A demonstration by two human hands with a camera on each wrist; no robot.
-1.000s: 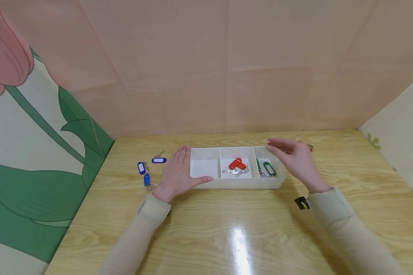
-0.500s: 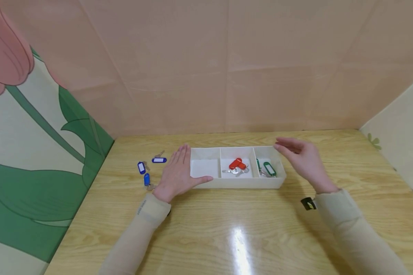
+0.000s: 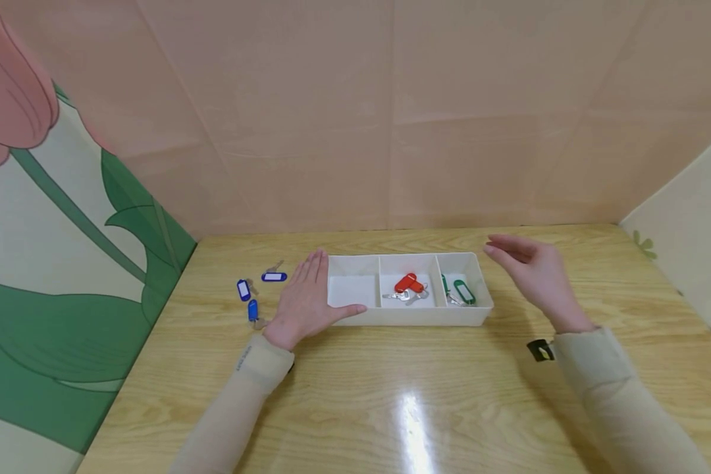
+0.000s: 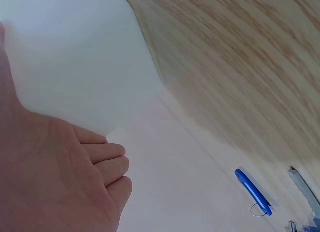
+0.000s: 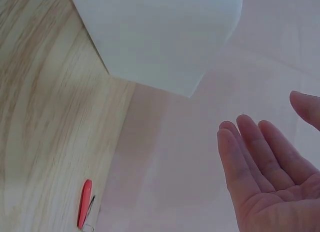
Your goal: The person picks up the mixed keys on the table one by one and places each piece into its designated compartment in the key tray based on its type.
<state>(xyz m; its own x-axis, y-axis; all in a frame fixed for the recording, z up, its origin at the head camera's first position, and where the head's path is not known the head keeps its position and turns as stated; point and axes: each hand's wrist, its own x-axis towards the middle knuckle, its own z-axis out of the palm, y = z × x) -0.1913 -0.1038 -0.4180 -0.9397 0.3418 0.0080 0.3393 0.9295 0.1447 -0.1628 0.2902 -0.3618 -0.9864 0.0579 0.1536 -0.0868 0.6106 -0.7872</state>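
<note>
My left hand (image 3: pixel 308 299) rests with straight fingers along the left end of a white three-compartment box (image 3: pixel 415 317); its thumb reaches over the front wall. Two red key tags (image 3: pixel 407 282) with keys lie in the middle compartment. Green key tags (image 3: pixel 464 291) with keys lie in the right one. Just off the box's right end, my right hand (image 3: pixel 536 276) hovers apart from it with nothing in its grasp. The right wrist view shows its fingers extended and the thumb apart. Also in that view, a red key tag (image 5: pixel 85 204) lies on the table, hidden in the head view.
Left of the box, blue key tags (image 3: pixel 243 289) with keys lie on the wood-grain table (image 3: pixel 355 395). One blue tag (image 4: pixel 253 192) shows in the left wrist view. A pinkish sheet (image 3: pixel 391 131) rises behind the table, with printed panels at both sides.
My right hand has moved right, away from the box's right end, uncovering its far right corner. My left hand, the box and the tags in it stay put.
</note>
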